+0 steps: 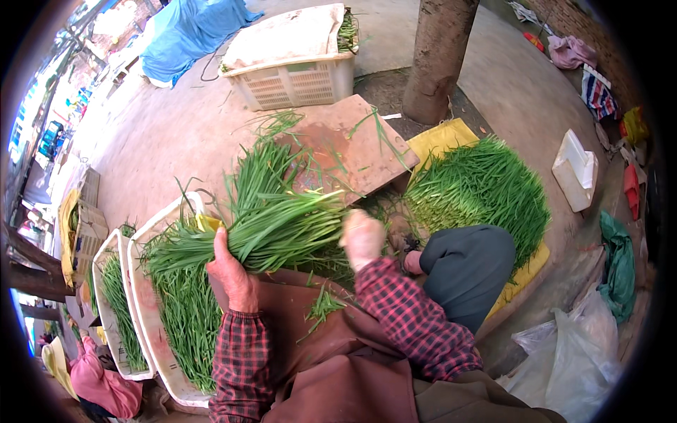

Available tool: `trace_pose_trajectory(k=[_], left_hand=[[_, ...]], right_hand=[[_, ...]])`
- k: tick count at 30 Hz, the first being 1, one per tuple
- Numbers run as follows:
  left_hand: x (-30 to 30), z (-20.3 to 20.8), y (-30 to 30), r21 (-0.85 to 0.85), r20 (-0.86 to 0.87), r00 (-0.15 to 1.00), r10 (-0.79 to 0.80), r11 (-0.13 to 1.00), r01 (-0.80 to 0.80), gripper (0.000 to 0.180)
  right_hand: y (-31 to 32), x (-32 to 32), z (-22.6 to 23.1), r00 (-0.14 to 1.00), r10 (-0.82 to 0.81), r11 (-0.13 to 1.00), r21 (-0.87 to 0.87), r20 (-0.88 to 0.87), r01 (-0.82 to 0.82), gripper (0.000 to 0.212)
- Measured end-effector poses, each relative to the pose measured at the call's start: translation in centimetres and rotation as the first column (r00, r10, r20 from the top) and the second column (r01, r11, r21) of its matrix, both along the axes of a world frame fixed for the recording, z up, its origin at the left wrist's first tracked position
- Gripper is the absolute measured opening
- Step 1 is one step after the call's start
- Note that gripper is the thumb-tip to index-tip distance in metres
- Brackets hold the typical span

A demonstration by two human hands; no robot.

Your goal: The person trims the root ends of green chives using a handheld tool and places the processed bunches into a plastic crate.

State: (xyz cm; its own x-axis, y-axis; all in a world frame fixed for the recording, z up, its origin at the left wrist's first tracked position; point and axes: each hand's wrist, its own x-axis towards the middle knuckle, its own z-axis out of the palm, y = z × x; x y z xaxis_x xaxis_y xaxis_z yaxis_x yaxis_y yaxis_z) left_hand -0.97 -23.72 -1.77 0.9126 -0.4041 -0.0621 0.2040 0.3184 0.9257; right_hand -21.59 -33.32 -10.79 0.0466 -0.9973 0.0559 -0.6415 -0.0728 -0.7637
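Note:
A thick bunch of garlic chives (282, 229) lies across my left hand (231, 273), which is closed around it with the thumb on top. The pale stem ends point right, toward my right hand (363, 235). That hand is curled at the stem ends and blurred by motion; whatever its fingers hold is hidden. Under the bunch, a brown apron (310, 338) covers my lap, with a few loose chive blades (324, 304) on it. More chives (261, 176) lie just beyond the bunch, beside a low board (352, 141).
Left of me stand two white crates (134, 271) of chives. A large chive pile (486, 190) rests on yellow sacking (441, 141) at right. Farther off are a covered crate (296, 81), a tree trunk (441, 60) and a foam box (572, 173). Another person (106, 377) sits lower left.

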Motion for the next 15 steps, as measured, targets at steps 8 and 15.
trace_pose_trajectory(k=[8,15], left_hand=[[3.2,1.0,0.3,0.0,0.102,0.991,0.083,0.996,-0.084,0.031],[-0.5,2.3,0.1,0.066,0.112,0.994,-0.017,0.998,0.01,0.036]], right_hand=[[1.4,-2.5,3.0,0.958,0.022,0.927,0.353,0.285,-0.126,0.029],[1.7,2.1,6.9,0.959,0.215,0.976,-0.029,0.182,-0.214,0.048]])
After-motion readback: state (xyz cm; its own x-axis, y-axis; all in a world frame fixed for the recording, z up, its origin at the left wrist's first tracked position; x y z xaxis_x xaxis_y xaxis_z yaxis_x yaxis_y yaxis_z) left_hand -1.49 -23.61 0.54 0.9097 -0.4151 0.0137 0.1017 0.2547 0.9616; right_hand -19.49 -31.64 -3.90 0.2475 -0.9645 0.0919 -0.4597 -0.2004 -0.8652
